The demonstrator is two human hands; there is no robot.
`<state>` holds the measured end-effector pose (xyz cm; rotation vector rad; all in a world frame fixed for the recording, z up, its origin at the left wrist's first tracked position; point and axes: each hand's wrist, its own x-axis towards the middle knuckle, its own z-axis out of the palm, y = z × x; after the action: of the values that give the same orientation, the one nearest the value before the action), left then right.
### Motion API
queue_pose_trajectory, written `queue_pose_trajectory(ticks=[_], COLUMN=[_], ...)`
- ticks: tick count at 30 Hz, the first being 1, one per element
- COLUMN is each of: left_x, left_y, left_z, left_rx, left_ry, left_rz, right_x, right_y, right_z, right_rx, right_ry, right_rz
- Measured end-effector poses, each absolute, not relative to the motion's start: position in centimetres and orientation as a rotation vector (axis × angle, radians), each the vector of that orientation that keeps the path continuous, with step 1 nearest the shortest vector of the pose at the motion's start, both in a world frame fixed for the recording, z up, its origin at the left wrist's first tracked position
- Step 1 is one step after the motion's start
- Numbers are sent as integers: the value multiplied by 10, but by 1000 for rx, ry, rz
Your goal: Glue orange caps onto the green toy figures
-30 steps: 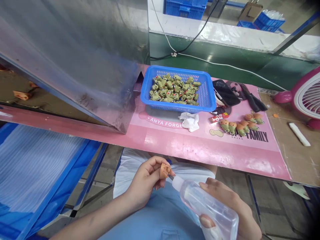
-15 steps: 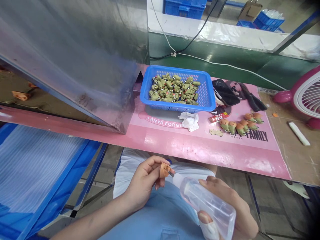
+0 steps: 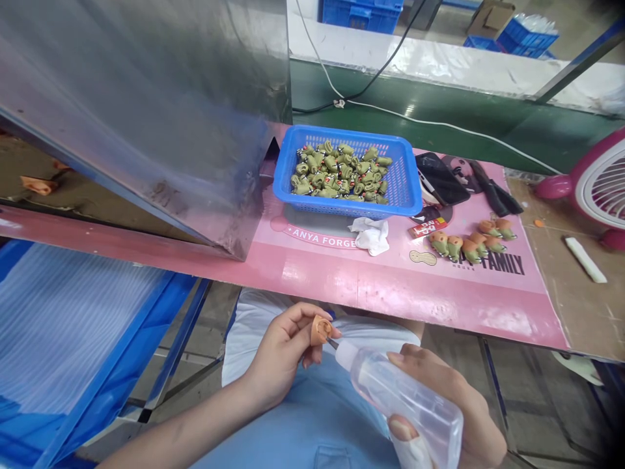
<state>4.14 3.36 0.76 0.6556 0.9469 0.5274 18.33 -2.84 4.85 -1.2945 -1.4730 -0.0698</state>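
Shifted squeeze bottle (image 3: 405, 398), peach moulded piece (image 3: 321, 330)

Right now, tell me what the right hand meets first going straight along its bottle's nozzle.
The squeeze bottle in the right hand would, at its nozzle tip, first meet the orange moulded piece in the left hand; nearly touching, depth unclear.

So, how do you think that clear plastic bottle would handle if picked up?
It will probably feel light: the clear plastic bottle looks thin-walled, with little visible inside. Its smooth sides may be slippery, though the right hand wraps round it. The thin metal nozzle looks apt to bend if knocked.
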Motion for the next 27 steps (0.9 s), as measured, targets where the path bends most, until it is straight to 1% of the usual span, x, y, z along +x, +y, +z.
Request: queue_pose_trajectory(ticks=[8,16,27], left_x=[42,43,42], left_y=[34,34,35], left_z=[7,9,9], left_rx=[655,652,677], left_ry=[956,983,982], left_rz=[542,551,581], right_x=[183,187,187], right_y=[-28,-35,-33], right_z=[50,46,47], right_rx=[-1304,-1243,-1311], right_ry=[-1486,-1487,-1486], right_rz=[-44,99,36])
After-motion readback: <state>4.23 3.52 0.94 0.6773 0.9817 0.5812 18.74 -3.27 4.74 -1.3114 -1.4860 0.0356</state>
